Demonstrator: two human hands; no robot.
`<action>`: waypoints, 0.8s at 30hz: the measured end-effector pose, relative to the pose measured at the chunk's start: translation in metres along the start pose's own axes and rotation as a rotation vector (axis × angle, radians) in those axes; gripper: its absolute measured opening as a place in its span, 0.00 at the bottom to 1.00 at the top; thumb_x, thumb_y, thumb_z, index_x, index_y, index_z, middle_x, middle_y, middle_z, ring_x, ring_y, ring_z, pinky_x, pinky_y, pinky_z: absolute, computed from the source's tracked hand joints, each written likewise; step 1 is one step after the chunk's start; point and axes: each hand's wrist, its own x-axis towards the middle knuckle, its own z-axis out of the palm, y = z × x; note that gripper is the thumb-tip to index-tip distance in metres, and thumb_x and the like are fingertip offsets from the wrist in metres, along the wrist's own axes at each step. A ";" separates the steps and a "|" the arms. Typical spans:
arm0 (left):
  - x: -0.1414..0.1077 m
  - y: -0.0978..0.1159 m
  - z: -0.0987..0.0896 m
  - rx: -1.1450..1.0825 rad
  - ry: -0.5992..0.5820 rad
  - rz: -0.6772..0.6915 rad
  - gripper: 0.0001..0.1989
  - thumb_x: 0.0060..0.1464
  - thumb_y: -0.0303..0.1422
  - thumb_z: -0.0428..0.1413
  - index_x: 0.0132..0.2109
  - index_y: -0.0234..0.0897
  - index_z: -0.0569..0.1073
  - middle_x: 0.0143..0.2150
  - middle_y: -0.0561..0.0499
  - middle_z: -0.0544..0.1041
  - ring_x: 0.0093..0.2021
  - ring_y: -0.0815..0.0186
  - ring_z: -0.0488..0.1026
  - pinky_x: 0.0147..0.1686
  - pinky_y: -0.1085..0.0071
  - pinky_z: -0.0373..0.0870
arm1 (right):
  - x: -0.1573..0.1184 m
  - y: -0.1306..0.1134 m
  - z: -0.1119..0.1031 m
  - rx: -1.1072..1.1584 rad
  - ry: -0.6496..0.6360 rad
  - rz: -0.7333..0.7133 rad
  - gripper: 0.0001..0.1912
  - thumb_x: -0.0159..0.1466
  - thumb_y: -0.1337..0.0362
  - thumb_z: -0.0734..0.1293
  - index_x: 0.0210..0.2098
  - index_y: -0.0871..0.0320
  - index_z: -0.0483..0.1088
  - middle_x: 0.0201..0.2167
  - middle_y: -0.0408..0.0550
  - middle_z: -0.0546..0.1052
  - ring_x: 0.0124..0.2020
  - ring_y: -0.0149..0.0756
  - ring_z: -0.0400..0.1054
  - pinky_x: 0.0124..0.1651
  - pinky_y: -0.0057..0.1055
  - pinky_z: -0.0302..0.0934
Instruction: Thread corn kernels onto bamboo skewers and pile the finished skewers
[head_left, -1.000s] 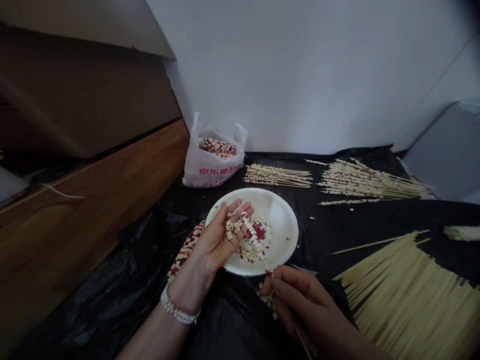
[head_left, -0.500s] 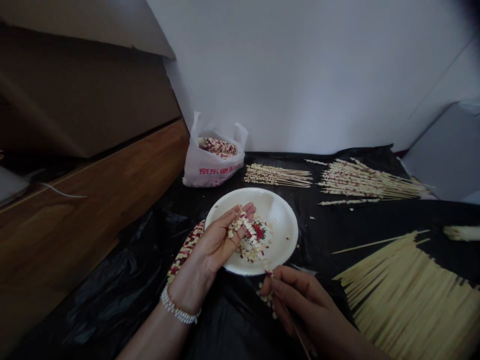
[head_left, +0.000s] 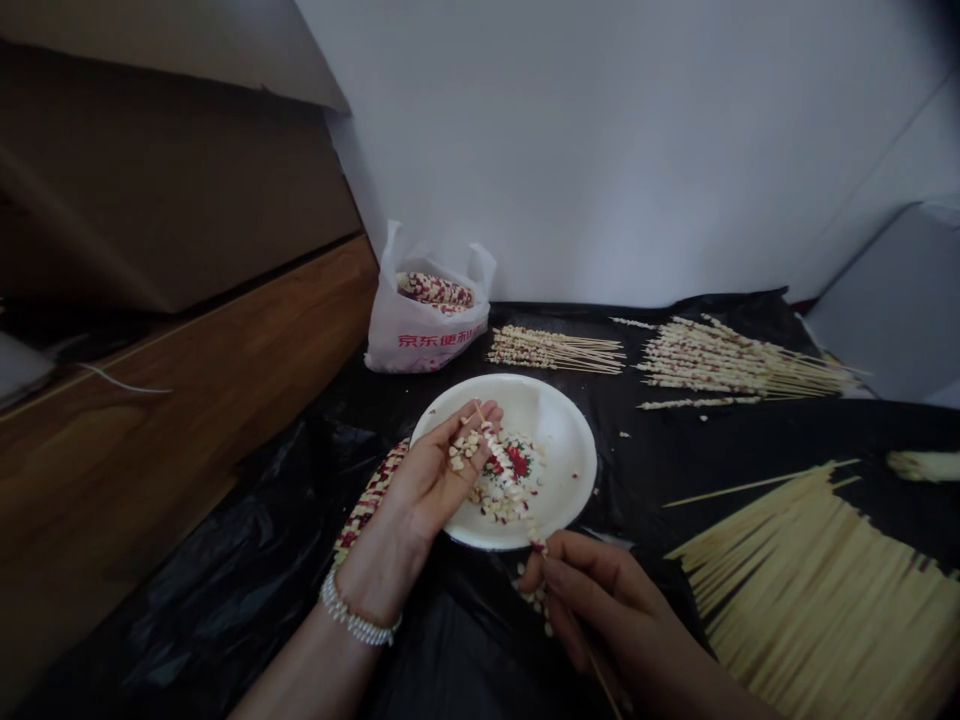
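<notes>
Palm up over the left side of a white bowl (head_left: 566,440), my left hand (head_left: 442,475) cups loose pale kernels (head_left: 461,452), its fingers curled around them and near the tip of a skewer. My right hand (head_left: 592,590) pinches that skewer (head_left: 600,675) at the bowl's near edge. Kernels threaded on the skewer (head_left: 499,455) run from my right fingers up to my left palm. More red and white kernels (head_left: 502,505) lie in the bowl. A few kernels show below my right fingertips.
Behind the bowl stands a white bag (head_left: 424,340) of corn cobs. Threaded skewers (head_left: 555,350) and a larger pile (head_left: 705,360) lie at the back. Bare skewers (head_left: 832,600) spread at right. A speckled cob (head_left: 371,500) lies beside my left wrist; a wooden board (head_left: 247,370) borders the left.
My left hand has shifted slightly to the left, and its fingers and the kernels in the palm sit a little differently. My right hand has hardly moved.
</notes>
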 end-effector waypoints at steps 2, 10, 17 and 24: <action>-0.002 0.000 0.001 0.015 -0.022 -0.029 0.27 0.53 0.14 0.47 0.60 0.31 0.65 0.52 0.38 0.76 0.48 0.61 0.76 0.40 0.73 0.76 | -0.001 0.000 0.000 -0.009 0.003 -0.009 0.17 0.63 0.49 0.65 0.31 0.58 0.72 0.10 0.34 0.62 0.12 0.23 0.47 0.17 0.24 0.36; -0.008 -0.004 0.006 0.105 -0.023 -0.009 0.29 0.50 0.09 0.49 0.58 0.30 0.68 0.56 0.39 0.74 0.51 0.65 0.75 0.40 0.82 0.73 | 0.001 0.000 0.000 0.043 -0.015 0.002 0.17 0.62 0.50 0.66 0.31 0.58 0.72 0.10 0.34 0.62 0.12 0.22 0.46 0.15 0.22 0.36; -0.004 -0.003 0.003 0.085 0.077 0.056 0.17 0.55 0.16 0.52 0.50 0.30 0.74 0.43 0.46 0.81 0.38 0.72 0.78 0.33 0.85 0.74 | 0.000 -0.003 0.002 0.030 -0.004 -0.004 0.18 0.60 0.48 0.67 0.30 0.58 0.72 0.10 0.33 0.62 0.11 0.22 0.47 0.16 0.23 0.37; 0.001 -0.003 -0.001 0.072 0.053 0.079 0.12 0.55 0.18 0.53 0.46 0.30 0.75 0.42 0.46 0.80 0.38 0.70 0.79 0.35 0.81 0.76 | -0.001 0.000 0.002 0.070 -0.001 0.018 0.17 0.60 0.48 0.67 0.29 0.57 0.72 0.10 0.35 0.62 0.12 0.23 0.48 0.15 0.22 0.36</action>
